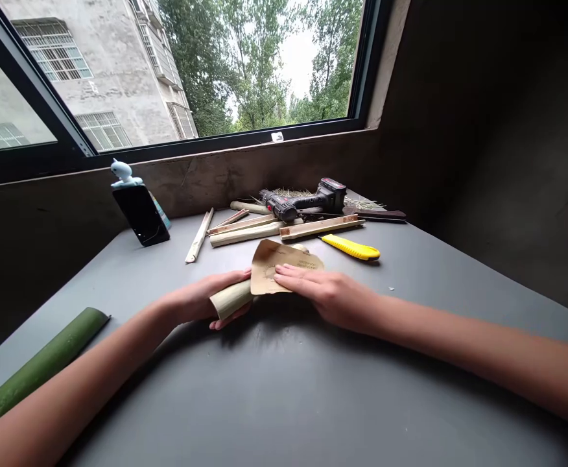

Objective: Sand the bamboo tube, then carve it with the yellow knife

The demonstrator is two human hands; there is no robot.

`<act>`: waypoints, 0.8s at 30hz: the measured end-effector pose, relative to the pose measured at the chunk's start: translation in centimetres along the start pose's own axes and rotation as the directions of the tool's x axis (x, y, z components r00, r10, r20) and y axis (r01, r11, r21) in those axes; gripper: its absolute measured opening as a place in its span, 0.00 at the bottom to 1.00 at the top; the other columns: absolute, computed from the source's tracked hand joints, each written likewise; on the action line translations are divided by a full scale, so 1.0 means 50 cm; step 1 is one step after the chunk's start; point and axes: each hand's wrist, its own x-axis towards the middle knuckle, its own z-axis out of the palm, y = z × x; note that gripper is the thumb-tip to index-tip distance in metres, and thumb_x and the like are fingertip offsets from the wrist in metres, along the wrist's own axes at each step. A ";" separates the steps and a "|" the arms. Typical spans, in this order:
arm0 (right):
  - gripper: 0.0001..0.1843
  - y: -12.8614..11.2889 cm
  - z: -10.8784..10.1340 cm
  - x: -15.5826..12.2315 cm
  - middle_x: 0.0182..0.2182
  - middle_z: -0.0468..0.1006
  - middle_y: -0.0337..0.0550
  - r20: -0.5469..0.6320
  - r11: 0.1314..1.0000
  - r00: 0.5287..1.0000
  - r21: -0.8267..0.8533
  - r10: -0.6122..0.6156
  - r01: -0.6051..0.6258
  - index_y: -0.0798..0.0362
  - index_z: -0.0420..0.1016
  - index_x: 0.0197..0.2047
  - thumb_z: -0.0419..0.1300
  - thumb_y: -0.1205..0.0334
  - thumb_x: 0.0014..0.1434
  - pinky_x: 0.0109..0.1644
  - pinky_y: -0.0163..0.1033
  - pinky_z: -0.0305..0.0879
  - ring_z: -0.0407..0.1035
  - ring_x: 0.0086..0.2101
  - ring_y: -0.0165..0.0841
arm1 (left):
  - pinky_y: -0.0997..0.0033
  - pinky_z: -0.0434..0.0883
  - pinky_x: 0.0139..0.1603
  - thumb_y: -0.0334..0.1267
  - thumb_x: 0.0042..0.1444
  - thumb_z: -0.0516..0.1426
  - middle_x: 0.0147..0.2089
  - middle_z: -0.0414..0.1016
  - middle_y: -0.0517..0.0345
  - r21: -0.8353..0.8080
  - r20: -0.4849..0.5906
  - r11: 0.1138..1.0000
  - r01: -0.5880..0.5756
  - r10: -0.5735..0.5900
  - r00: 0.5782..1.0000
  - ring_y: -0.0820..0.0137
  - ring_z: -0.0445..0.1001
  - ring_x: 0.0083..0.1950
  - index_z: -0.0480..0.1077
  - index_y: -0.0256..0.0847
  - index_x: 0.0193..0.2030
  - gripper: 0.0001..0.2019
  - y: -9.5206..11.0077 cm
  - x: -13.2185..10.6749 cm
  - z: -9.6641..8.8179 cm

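A pale, peeled piece of bamboo (231, 299) lies across the fingers of my left hand (206, 295), which grips it from the left and below. Over its right part sits a sheet of sandpaper (264, 267), tan side up with faint print on it. My right hand (320, 288) presses the sandpaper down onto the bamboo, fingers laid flat over the sheet and pointing left. The thumb of that hand is hidden, and so is most of the bamboo under the sheet. Both hands are just above the grey table (274, 402).
Behind the hands lie several split bamboo strips (245, 235), a black cordless drill (303, 200) and a yellow utility knife (351, 247). A dark-handled tool (381, 215) is at the back right. A phone (141, 214) stands back left. Green bamboo (41, 366) lies near my left forearm.
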 end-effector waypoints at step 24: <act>0.20 0.112 -0.113 0.029 0.48 0.78 0.43 -0.132 0.571 0.710 0.702 0.692 -0.426 0.50 0.69 0.57 0.54 0.51 0.66 0.47 0.47 0.75 0.75 0.44 0.38 | 0.77 0.54 0.12 0.55 0.63 0.52 0.25 0.69 0.56 -0.159 0.065 0.984 -0.085 0.096 0.993 0.73 0.62 0.15 0.71 0.34 0.48 0.23 -0.016 0.013 -0.020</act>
